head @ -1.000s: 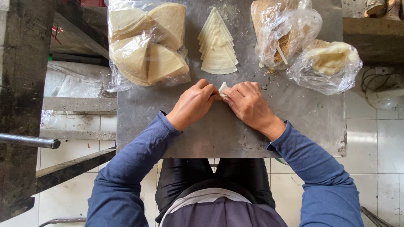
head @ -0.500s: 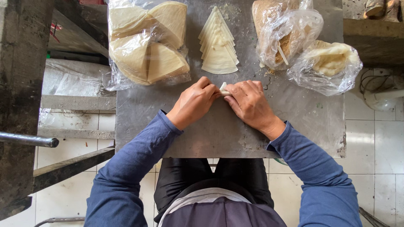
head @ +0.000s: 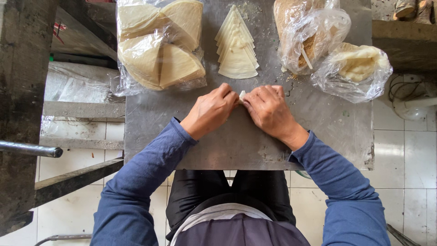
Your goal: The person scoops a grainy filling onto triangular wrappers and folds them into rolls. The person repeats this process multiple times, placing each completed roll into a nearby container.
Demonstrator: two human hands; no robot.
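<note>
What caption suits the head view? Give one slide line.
Left hand and right hand pinch a small dough piece on a metal table below stacked wrappers.

Dull, scuffed sheet metal forms the table top (head: 318, 123), dusted with crumbs. Thin, glossy, crinkled plastic bags (head: 136, 86) (clear throughout) wrap pale, matt dough sheets (head: 236, 64). Sleeves (head: 141, 182) are soft blue cloth; floor tiles (head: 409, 159) gleam.

A grey metal table (head: 318, 132) fills the middle of the frame, scuffed and dusted with flour. Below and to both sides lies a white tiled floor (head: 409, 159). Dark beams (head: 22, 91) and a metal pipe (head: 32, 149) cross the left edge. Daylight is soft and even.
</note>
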